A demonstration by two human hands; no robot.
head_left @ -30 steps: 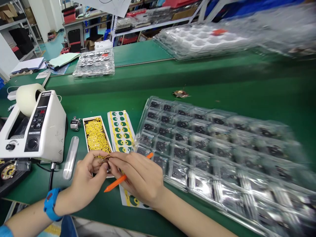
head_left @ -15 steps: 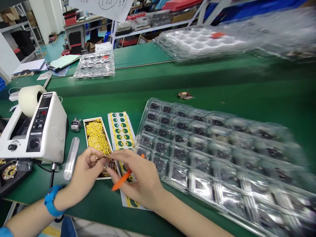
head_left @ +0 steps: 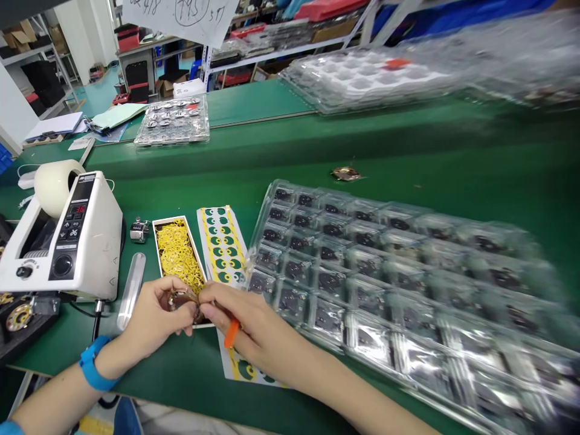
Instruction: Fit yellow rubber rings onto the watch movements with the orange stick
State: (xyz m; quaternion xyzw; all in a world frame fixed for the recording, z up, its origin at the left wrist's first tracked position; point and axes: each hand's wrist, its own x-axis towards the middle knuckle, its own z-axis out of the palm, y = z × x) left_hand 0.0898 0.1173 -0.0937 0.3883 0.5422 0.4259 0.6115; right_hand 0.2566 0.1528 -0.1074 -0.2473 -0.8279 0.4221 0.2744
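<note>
My left hand (head_left: 156, 311), with a blue band at the wrist, is closed around a small round copper-coloured metal part (head_left: 181, 297). Thumb and fingers of my right hand (head_left: 244, 323) pinch at the right edge of that part; whatever lies between the fingertips is hidden. An orange stick-like tool (head_left: 232, 333) is tucked in my right hand, mostly covered by the fingers. Both hands are over the near end of a white box (head_left: 157, 241) full of yellow rings (head_left: 176, 248). Under my right hand lies a sheet of yellow-and-green stickers (head_left: 222, 235).
A white tape dispenser (head_left: 90, 241) stands left, beside a tally counter (head_left: 139, 229) and a clear plastic strip (head_left: 131, 290). Stacked clear trays (head_left: 335, 284) with dark parts fill the right. Another copper-coloured part (head_left: 347, 174) lies behind them. More trays (head_left: 172, 121) sit at the back.
My left hand has turned, so the round part shows more of its face. The orange tool has swung from slanting across my right hand to a steeper angle, largely hidden.
</note>
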